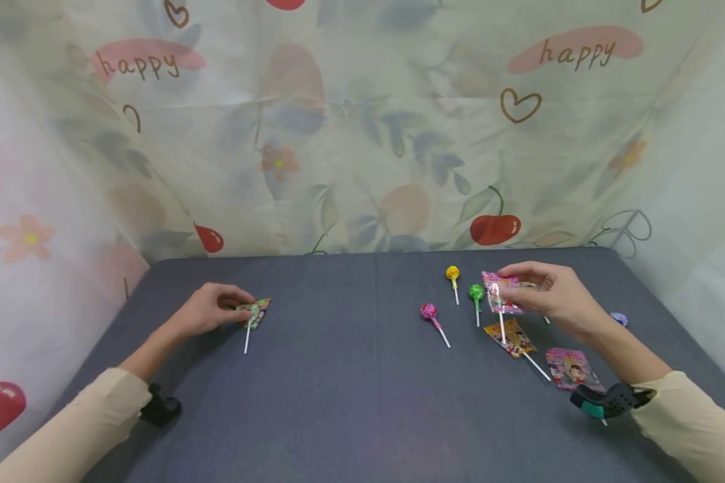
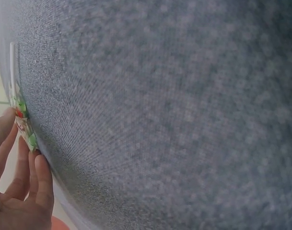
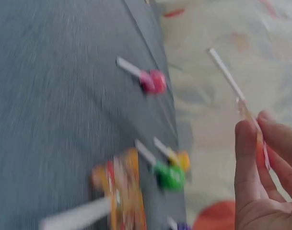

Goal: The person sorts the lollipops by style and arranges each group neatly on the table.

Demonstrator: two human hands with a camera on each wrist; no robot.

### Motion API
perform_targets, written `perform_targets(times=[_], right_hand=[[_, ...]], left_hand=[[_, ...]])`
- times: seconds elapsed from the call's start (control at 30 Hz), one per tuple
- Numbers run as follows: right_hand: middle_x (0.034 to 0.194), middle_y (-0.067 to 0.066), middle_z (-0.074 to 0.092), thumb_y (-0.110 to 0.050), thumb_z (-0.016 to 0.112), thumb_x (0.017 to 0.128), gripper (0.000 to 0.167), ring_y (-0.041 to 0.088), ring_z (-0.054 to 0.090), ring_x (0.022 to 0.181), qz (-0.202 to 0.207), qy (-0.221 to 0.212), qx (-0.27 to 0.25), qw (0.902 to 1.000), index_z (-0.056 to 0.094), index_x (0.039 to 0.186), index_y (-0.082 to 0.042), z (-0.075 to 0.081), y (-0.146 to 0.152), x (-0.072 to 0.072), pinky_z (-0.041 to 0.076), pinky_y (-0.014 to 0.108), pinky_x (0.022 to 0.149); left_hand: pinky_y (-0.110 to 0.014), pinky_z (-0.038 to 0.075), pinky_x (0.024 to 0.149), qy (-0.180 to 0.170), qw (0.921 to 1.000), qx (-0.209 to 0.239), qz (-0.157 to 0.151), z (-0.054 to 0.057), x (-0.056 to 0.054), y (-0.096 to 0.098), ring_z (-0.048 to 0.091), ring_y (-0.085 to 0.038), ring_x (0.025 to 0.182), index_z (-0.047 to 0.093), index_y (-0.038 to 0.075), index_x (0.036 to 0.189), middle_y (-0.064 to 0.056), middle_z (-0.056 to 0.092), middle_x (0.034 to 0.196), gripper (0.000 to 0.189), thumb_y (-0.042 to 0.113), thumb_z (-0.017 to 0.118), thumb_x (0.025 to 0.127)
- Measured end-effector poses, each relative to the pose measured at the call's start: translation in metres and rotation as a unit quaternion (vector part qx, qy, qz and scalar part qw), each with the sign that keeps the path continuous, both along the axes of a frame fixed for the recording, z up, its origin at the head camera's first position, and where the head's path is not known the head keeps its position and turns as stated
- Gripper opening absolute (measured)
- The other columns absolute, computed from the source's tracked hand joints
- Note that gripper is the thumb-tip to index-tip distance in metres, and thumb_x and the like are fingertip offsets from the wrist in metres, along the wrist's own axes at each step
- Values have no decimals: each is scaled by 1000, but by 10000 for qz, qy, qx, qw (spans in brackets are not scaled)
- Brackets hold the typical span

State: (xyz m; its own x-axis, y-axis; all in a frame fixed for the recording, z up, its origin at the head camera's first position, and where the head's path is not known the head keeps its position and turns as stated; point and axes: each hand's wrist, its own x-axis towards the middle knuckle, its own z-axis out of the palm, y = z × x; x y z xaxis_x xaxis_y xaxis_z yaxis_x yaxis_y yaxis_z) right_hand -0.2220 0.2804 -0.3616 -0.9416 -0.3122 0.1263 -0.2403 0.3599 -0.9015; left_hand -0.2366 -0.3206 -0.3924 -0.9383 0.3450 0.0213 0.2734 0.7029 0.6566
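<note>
Green pop and pink pop, wrapped

The left hand pinches the green by its patterned wrapper, white stick jutting out nearside; the right hand pinches the pink, shiny and raised, stick likewise nearside.

We are looking at a small curtained-off booth, though we cannot tell whether it stands in a home or a studio. Behind the grey-covered table we see a pale fabric backdrop printed with "happy" lettering, hearts, flowers and cherries, while similar pale side hangings close in the table's left and right.
</note>
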Motion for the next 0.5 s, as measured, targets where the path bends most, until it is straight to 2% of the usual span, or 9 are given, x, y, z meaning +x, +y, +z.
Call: perform_targets(times=[0.1,0.2,0.37,0.5], right_hand=[[120,14,67,-15,76,94,39,23,67,91,279,-231,-215,9991,64,129,0,0,-23,-4,57,38,76],[126,16,65,-14,79,92,42,24,67,96,469,-339,-367,9976,65,129,-1,-3,-46,-8,57,39,78],[124,14,65,-13,83,87,39,27,66,94,676,-306,-462,9962,70,123,-3,-8,-83,-15,56,40,76],[118,17,68,-9,85,85,42,28,66,89,856,-552,-776,9918,70,123,-1,-13,-114,-19,57,39,75]], left_hand=[[-37,53,77,-17,10000,-23,19,0,0,0,67,-27,98,75,1,114,-14,69,112,27,15,79,92],[-37,53,77,4,10000,-46,10,0,-1,-1,67,-27,98,75,1,114,-14,69,112,27,15,79,92],[-39,53,78,30,10000,-70,-15,-1,-1,-1,67,-28,99,75,1,115,-15,69,113,28,16,79,92],[-40,52,78,25,9999,-101,23,-1,0,0,66,-28,99,75,1,114,-15,68,113,27,15,79,91]])
